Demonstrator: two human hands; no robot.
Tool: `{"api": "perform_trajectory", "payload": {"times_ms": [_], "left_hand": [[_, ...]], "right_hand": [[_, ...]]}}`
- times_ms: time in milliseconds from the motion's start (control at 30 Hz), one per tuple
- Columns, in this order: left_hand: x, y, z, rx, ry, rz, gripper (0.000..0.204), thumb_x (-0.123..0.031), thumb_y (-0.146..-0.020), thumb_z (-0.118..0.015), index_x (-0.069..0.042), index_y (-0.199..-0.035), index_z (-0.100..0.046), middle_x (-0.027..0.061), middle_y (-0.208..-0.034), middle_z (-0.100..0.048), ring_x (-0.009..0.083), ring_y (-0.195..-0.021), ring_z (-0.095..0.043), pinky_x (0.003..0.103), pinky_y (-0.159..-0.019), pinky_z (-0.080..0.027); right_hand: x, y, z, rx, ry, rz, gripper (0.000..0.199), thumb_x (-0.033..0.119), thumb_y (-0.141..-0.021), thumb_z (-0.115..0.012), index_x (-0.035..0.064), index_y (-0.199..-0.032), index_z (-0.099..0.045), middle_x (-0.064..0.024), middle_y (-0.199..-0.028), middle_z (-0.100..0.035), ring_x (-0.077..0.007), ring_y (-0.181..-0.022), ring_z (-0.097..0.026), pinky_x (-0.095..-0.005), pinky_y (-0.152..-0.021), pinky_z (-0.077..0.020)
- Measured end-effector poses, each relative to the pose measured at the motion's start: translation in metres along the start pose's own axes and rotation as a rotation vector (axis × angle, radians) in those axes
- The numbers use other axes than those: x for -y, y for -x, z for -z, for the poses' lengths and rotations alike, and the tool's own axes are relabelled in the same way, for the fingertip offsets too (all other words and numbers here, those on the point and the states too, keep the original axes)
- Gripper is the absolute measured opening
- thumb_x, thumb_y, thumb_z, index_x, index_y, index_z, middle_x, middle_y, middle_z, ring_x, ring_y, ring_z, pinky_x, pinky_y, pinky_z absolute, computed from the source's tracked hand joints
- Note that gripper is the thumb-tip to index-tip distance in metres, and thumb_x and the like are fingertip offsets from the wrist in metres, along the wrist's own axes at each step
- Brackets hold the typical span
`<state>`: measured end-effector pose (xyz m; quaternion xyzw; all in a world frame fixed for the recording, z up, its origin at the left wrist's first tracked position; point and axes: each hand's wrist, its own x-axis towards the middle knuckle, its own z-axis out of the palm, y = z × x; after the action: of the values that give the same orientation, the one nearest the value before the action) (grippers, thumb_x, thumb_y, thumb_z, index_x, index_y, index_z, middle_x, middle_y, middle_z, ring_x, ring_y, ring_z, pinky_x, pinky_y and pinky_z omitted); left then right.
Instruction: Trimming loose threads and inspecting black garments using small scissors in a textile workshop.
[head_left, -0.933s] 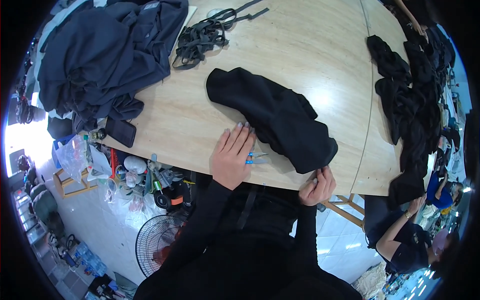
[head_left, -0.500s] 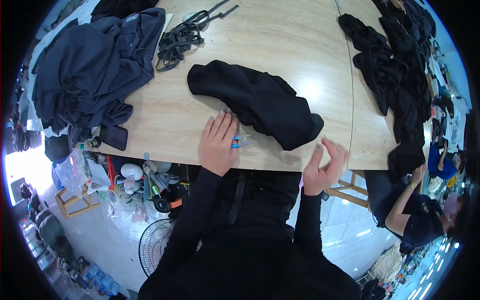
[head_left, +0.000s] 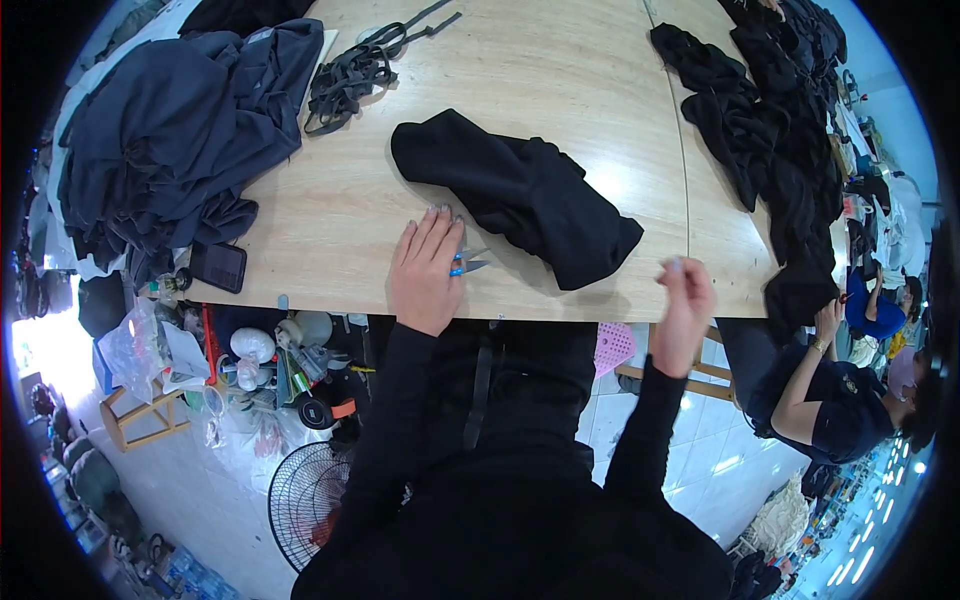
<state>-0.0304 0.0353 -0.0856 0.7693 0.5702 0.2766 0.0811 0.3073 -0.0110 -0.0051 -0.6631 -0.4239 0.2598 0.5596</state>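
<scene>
The left hand lies flat on the table near its front edge. Its fingers are stretched out and slightly spread, resting over the blue handle of a small pair of thread snips without being closed around it. The steel tips poke out to the right, toward the crumpled black garment lying just beside them in the middle of the table.

The right hand is raised off the table beyond its front edge, with the fingers bunched together. It may be pinching a loose thread, but the view is too small to tell whether anything is in it.

This looks like a pause in trimming work on the garment, with the tool lying under the palm and the cloth unheld. To take up the snips, the left fingers would have to curl around the handle, and the cloth would need flattening to expose a seam.

No printed labels or signs are legible. To the left, below the table, there are clear plastic bags, and a flat, dark, rectangular phone sits on the table's corner. A heap of dark blue garments fills the left end, with black straps beside it and a row of black garments along the right. A co-worker sits at the lower right.
</scene>
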Motion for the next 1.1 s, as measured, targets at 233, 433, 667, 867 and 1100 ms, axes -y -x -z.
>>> {"api": "perform_trajectory", "payload": {"times_ms": [233, 433, 667, 867, 1100], "left_hand": [[-0.046, 0.011, 0.022, -0.033, 0.952, 0.4, 0.045, -0.01, -0.105, -0.059, -0.003, -0.15, -0.062, 0.0185, -0.153, -0.063, 0.036, -0.149, -0.053, 0.047, -0.129, -0.034], [-0.113, 0.004, 0.026, 0.253, 0.695, -0.127, 0.072, -0.028, -0.104, -0.069, -0.006, -0.167, -0.041, 0.0262, -0.18, -0.015, 0.0513, -0.165, -0.013, 0.063, -0.132, -0.014], [-0.106, -0.036, 0.052, 0.122, 0.66, -0.21, 0.088, -0.035, -0.092, -0.083, -0.005, -0.165, -0.044, 0.0267, -0.178, -0.021, 0.0525, -0.161, -0.022, 0.061, -0.131, -0.02], [-0.034, -0.107, -0.017, -0.284, 0.328, 0.107, 0.024, -0.011, -0.089, -0.085, -0.001, -0.109, -0.077, 0.0123, -0.102, -0.071, 0.0353, -0.101, -0.066, 0.043, -0.09, -0.055], [0.005, -0.066, -0.017, -0.198, 1.082, 0.521, 0.013, -0.008, -0.096, -0.085, 0.002, -0.1, -0.078, 0.0048, -0.094, -0.077, 0.0094, -0.082, -0.071, 0.026, -0.073, -0.057]], "right_hand": [[0.021, 0.045, 0.054, 0.175, 0.699, 0.123, 0.041, 0.008, -0.09, -0.085, -0.0003, -0.128, -0.075, -0.0191, -0.123, -0.078, -0.0277, -0.105, -0.077, -0.0386, -0.084, -0.0596], [0.041, 0.097, -0.039, 0.645, 0.214, 0.158, 0.048, 0.001, -0.084, -0.084, -0.0014, -0.131, -0.071, -0.0224, -0.126, -0.076, -0.0328, -0.112, -0.077, -0.0409, -0.096, -0.0602], [0.023, 0.085, -0.018, 0.439, -0.084, -0.222, 0.02, -0.002, -0.101, -0.073, -0.0033, -0.12, -0.068, -0.0114, -0.097, -0.08, -0.0183, -0.09, -0.08, -0.0284, -0.078, -0.0612], [0.033, 0.066, 0.0, 0.2, -0.157, -0.251, 0.017, -0.001, -0.105, -0.07, -0.0037, -0.121, -0.065, -0.0159, -0.107, -0.079, -0.0226, -0.097, -0.081, -0.0322, -0.087, -0.0652], [0.023, 0.075, 0.02, 0.053, -0.16, -0.234, 0.019, -0.001, -0.106, -0.069, -0.0035, -0.123, -0.063, -0.0174, -0.107, -0.079, -0.0234, -0.096, -0.081, -0.0342, -0.088, -0.0657]]}}
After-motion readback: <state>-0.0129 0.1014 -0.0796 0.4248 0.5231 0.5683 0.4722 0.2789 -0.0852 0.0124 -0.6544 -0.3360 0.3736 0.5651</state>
